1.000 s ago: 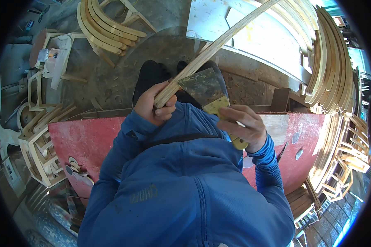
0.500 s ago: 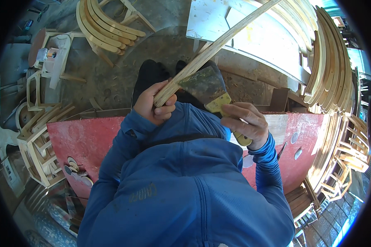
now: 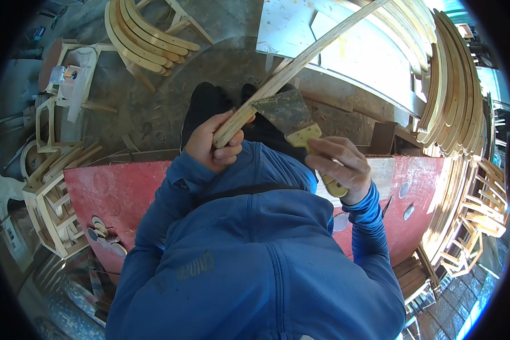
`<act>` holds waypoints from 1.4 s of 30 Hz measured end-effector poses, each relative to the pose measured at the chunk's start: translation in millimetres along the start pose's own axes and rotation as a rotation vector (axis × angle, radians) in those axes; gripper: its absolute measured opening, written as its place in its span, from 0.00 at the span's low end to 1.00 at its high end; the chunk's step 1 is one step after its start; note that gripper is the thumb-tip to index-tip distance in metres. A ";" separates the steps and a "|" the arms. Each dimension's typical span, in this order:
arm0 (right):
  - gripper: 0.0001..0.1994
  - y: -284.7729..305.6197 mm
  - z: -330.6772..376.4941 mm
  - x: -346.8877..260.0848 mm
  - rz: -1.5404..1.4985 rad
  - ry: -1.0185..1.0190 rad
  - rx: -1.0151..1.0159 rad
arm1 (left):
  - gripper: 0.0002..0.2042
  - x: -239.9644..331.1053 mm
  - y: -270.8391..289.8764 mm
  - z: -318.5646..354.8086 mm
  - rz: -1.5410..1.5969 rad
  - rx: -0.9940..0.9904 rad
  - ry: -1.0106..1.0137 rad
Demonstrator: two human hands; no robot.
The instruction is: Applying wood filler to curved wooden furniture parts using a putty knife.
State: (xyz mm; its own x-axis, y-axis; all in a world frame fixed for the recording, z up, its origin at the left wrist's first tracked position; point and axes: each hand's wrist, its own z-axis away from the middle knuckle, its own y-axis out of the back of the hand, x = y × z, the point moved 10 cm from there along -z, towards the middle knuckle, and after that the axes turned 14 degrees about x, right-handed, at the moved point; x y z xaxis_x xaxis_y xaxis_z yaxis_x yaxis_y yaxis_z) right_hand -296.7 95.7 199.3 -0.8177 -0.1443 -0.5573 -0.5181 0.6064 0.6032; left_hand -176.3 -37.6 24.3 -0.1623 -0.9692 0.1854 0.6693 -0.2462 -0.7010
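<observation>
Person in a blue jacket stands at a red worktop and looks straight down at both hands

Left hand is fisted around the near end of a long curved wood strip; fingers wrap fully, thumb on top. The strip runs up from the fist toward 1 o'clock and out past the top edge. Gripping at the very end likely leaves the whole face free for the blade

Right hand is closed around the yellow handle of a putty knife. Its wide, stained blade sits at 12 o'clock from that hand, with the edge laid against the strip just above the left fist. The blade appears flat-on to the wood, a scraping or spreading angle; cannot tell if any filler is on it

Both hands sit above the worktop's far edge, over the floor, so debris probably drops clear

Surroundings: stack of bent wood pieces at 11 o'clock on the floor, more curved pieces racked at 2–3 o'clock, unfinished chair frames at 9 o'clock, pale board at 12 o'clock

No bins, trays or pots are visible near the hands
</observation>
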 end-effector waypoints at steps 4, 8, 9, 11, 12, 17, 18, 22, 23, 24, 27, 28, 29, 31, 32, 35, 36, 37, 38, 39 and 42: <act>0.15 -9.7 3.0 -10.0 -0.068 0.026 -0.155 | 0.21 -1.3 7.4 -1.7 -0.024 0.078 -0.014; 0.17 4.4 -3.6 -0.3 -0.141 -0.042 -0.050 | 0.21 -1.5 13.8 -7.1 -0.076 0.132 -0.044; 0.17 5.7 -3.7 3.2 -0.090 -0.059 -0.045 | 0.21 0.8 12.5 -7.2 -0.080 0.106 -0.068; 0.17 1.7 -2.5 2.9 -0.113 -0.049 -0.084 | 0.21 -0.2 19.7 -8.6 -0.132 0.154 -0.068; 0.17 0.3 -2.4 3.4 -0.165 -0.051 -0.104 | 0.22 2.7 22.7 -10.4 -0.161 0.177 -0.092; 0.13 16.2 -2.4 20.8 -0.186 -0.173 0.079 | 0.23 2.9 23.4 -14.1 -0.177 0.138 -0.075; 0.13 19.4 -1.6 23.7 -0.158 -0.166 0.097 | 0.22 3.6 21.3 -15.1 -0.123 0.110 -0.073; 0.15 37.7 8.3 47.6 -0.047 -0.296 0.231 | 0.24 0.5 26.2 -16.5 -0.149 0.122 -0.050; 0.15 39.3 10.2 51.9 -0.041 -0.306 0.240 | 0.25 1.8 26.2 -17.6 -0.160 0.125 -0.065; 0.15 41.3 12.6 56.2 -0.032 -0.318 0.248 | 0.26 2.9 26.5 -19.5 -0.161 0.134 -0.076; 0.17 43.8 17.4 64.2 -0.006 -0.304 0.251 | 0.26 4.0 27.9 -20.7 -0.177 0.163 -0.077; 0.19 42.3 18.9 68.0 -0.020 -0.316 0.236 | 0.26 2.7 24.8 -20.3 -0.193 0.138 -0.072; 0.20 42.2 19.8 70.6 -0.015 -0.316 0.237 | 0.25 3.4 26.4 -19.5 -0.203 0.156 -0.087; 0.20 42.3 21.2 77.2 -0.017 -0.332 0.251 | 0.25 4.7 28.9 -19.3 -0.214 0.168 -0.106; 0.20 42.3 22.5 81.6 -0.031 -0.357 0.259 | 0.25 5.2 31.3 -19.7 -0.223 0.173 -0.114; 0.19 39.5 24.7 90.9 -0.037 -0.401 0.247 | 0.25 4.3 37.1 -21.5 -0.200 0.112 -0.105; 0.19 39.7 24.7 91.6 -0.033 -0.391 0.251 | 0.26 4.2 35.8 -20.8 -0.144 0.036 -0.094; 0.19 40.4 25.1 93.2 -0.021 -0.387 0.251 | 0.26 4.1 43.6 -20.6 -0.166 0.048 -0.094; 0.19 40.7 26.1 96.2 -0.012 -0.396 0.247 | 0.26 5.0 52.0 -19.2 -0.168 0.060 -0.100; 0.19 43.1 26.9 95.7 -0.009 -0.376 0.256 | 0.26 7.0 58.1 -17.0 -0.165 0.045 -0.113; 0.19 50.1 33.7 104.6 0.013 -0.414 0.281 | 0.27 16.0 85.2 -1.2 -0.230 0.058 -0.133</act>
State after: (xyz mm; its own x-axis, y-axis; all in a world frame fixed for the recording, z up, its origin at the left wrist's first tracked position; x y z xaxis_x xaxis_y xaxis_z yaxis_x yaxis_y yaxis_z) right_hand -399.8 137.4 152.0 -0.6256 0.1528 -0.7650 -0.3746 0.8014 0.4664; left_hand -122.8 -74.1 -33.3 -0.2208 -0.8769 0.4270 0.6669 -0.4552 -0.5900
